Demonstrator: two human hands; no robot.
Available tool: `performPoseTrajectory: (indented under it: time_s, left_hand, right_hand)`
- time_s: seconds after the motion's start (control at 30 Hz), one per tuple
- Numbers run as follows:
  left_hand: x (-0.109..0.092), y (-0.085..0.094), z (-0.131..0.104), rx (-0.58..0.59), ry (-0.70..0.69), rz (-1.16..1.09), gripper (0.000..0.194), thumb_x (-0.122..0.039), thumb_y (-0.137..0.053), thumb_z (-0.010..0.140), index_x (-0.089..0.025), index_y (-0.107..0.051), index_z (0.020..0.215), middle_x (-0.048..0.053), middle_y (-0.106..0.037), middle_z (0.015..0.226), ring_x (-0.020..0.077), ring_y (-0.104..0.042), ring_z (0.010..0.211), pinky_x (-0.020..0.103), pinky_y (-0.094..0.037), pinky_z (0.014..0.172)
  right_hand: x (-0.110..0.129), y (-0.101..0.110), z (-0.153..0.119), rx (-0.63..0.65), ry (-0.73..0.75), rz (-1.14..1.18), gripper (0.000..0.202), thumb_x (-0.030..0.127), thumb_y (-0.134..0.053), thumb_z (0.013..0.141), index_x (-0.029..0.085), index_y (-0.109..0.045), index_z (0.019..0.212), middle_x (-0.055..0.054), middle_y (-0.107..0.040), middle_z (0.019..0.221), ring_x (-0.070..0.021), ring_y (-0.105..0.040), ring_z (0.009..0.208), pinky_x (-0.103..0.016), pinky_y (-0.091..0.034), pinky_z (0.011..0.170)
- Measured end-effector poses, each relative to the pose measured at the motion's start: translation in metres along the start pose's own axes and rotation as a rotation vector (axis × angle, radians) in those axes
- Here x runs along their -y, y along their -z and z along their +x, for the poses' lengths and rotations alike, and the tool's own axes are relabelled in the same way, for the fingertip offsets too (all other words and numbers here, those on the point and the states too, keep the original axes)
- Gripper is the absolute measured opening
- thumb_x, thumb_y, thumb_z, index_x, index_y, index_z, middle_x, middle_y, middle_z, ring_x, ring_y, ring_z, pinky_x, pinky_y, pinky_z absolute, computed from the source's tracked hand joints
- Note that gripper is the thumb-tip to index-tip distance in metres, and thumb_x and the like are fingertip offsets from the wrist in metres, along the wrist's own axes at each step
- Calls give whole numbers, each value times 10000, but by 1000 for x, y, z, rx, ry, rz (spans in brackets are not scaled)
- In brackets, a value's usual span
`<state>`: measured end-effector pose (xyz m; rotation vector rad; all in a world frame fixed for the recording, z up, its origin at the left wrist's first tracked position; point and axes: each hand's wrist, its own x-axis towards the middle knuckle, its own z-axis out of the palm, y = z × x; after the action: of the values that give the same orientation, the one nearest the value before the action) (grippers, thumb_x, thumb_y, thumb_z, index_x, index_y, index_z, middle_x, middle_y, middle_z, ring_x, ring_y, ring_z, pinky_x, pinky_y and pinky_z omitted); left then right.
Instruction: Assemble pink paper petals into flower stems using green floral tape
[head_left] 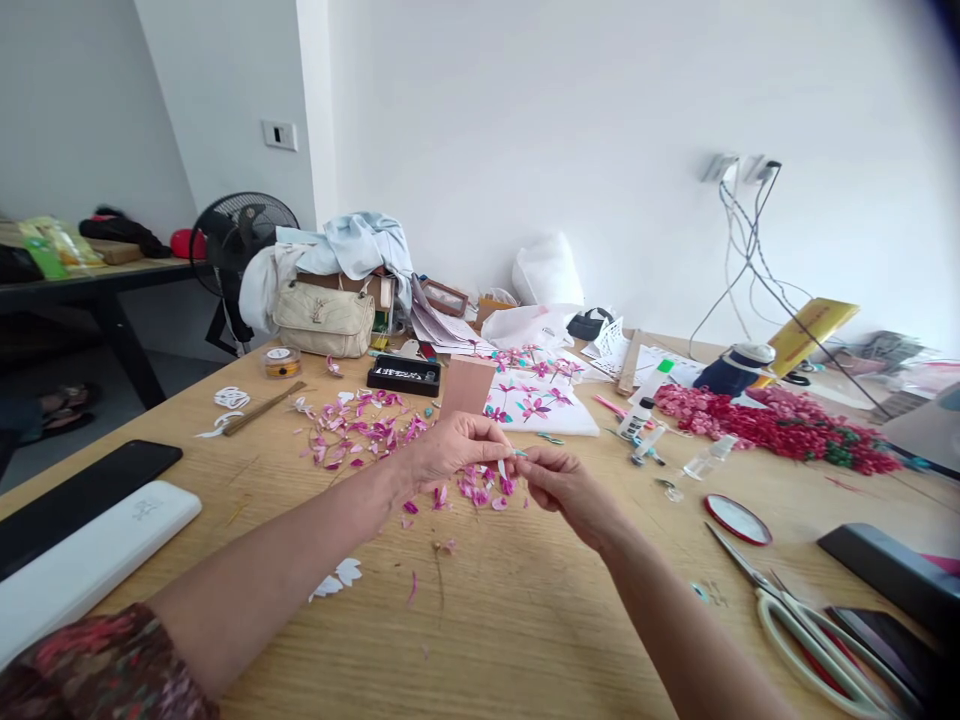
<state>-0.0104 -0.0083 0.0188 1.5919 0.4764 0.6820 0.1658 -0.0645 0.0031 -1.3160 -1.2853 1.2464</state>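
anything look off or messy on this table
Nothing looks clearly spilled or damaged. The pink petals are strewn loosely over the table, and a few white petals lie apart, nearer the person. Beyond that, the cables hanging from the wall sockets cross untidily.

On the side toward the table's (390, 665) left edge, a dark brown sleeve (112, 665) patterned with pinkish-red flowers ends partway along the left forearm (300, 560), above a bare, unadorned left hand (457, 447).
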Motion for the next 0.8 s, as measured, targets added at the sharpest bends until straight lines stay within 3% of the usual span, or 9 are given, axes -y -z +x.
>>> performPoseTrajectory:
  time_s: [0.1,0.17,0.33,0.47,0.53,0.63,0.7,0.8]
  left_hand:
    - [-2,3,1,-34,-49,186,233,-347,-610,687,-115,-630,674,28,-601,685,98,-499,595,211,-367,552]
    - [-1,4,2,-57,-70,289,221,-333,-581,710,-120,-636,687,22,-597,677,99,-495,594,209,-360,548]
    - [2,3,3,-125,-100,447,206,-312,-529,746,-135,-631,715,7,-593,683,95,-474,585,203,-340,535]
    - [-4,2,1,-137,-84,484,197,-295,-535,743,-132,-630,689,2,-582,647,96,-464,588,203,-333,542]
    - [-8,1,0,-124,-55,457,192,-288,-545,737,-125,-637,694,6,-585,647,96,-467,590,207,-338,552]
    - [-10,2,1,-67,-16,327,187,-288,-573,718,-113,-635,697,9,-582,649,94,-471,590,209,-346,556]
    - [-8,4,1,-22,14,208,190,-296,-603,697,-108,-622,673,6,-568,624,87,-465,572,207,-344,543]
    - [-4,6,1,54,63,25,200,-297,-652,659,-103,-607,641,10,-565,619,78,-473,563,204,-350,542]
  right_hand:
    - [18,16,-5,-227,40,-191,262,395,-647,622,160,-608,730,81,-404,415,-40,-298,387,-185,-194,382]
    - [35,18,-11,-283,44,-311,221,370,-629,643,175,-600,743,86,-398,391,-41,-292,373,-178,-192,368]
    - [66,-8,-21,-116,-160,-529,168,188,-554,688,174,-575,854,50,-530,395,-49,-351,309,-167,-259,315]
    - [66,-21,-13,-72,-127,-491,133,90,-524,659,162,-550,768,0,-617,577,-101,-572,510,-167,-414,383]
    - [64,-20,-10,-60,-121,-517,122,75,-514,653,162,-555,728,1,-611,582,-106,-589,551,-165,-434,405]
    - [62,-16,-10,-58,-128,-639,137,72,-481,667,166,-577,696,15,-579,511,-86,-542,462,-155,-389,363]
    - [62,-13,-10,-29,-58,-749,180,65,-448,681,172,-593,695,15,-578,516,-78,-516,438,-158,-373,363]
    - [63,-5,-10,142,306,-1007,229,25,-424,678,175,-594,640,1,-590,600,-85,-526,532,-179,-398,460]
